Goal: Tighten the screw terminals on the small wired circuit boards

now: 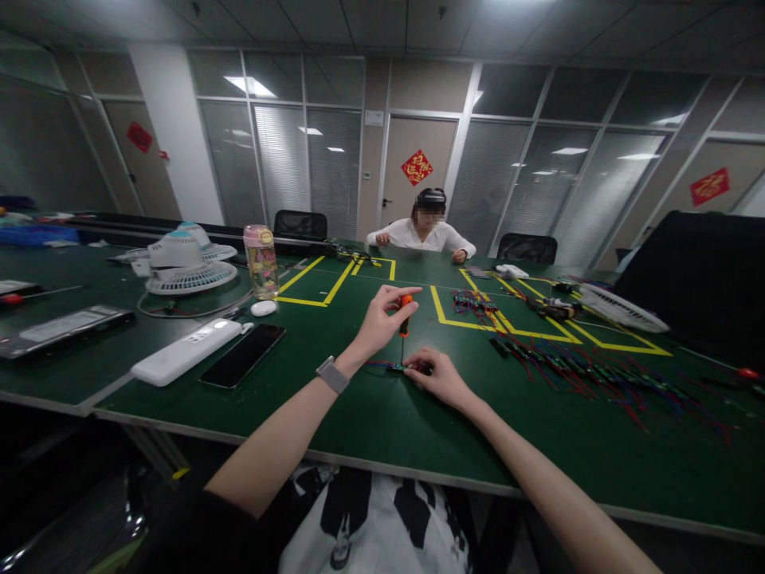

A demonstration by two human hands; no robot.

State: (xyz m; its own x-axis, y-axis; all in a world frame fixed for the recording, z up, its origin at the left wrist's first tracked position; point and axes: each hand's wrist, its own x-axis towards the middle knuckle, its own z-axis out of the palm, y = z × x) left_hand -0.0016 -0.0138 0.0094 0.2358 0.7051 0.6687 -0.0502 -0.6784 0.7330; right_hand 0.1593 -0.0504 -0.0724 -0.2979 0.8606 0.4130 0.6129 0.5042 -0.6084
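Observation:
My left hand (382, 319) is closed around the orange and black handle of a screwdriver (405, 328), with the forefinger stretched out over its top. The screwdriver stands upright, its shaft pointing down at a small green circuit board (393, 367) on the table. Red and blue wires run leftward from the board. With fingertips pressed at the board's right end, my right hand (439, 376) grips it against the tabletop. Something dark and reddish shows under the right fingers, too hidden to name. Whether the screwdriver tip sits in a screw is too small to tell.
Many wired circuit boards (574, 371) lie in a heap at right, with a smaller bundle (474, 303) behind. At left are a phone (244, 356), a white power strip (186, 351), a bottle (261, 261) and a fan (190, 267). Across the table (335, 399) sits a person (425, 227).

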